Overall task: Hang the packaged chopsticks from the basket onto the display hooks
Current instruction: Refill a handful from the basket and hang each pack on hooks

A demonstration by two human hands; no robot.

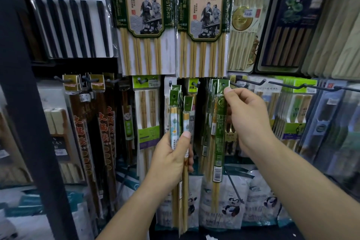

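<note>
My left hand (171,160) grips a small bundle of narrow chopstick packs (180,122) with green header cards, held upright in front of the rack. My right hand (247,121) pinches the green header of one long green chopstick pack (219,138), thumb near its hanging hole. That header sits at the tip of a black display hook (251,82); whether the hole is on the hook I cannot tell. More packs of the same green kind (209,115) hang just left of it. The basket is out of view.
Large hot-pot chopstick packs (144,21) hang above. Dark red packs (105,132) hang at the left behind a black rack post (29,103). Another long bare hook (319,86) juts out at the right. Panda-printed bags (231,206) stand below.
</note>
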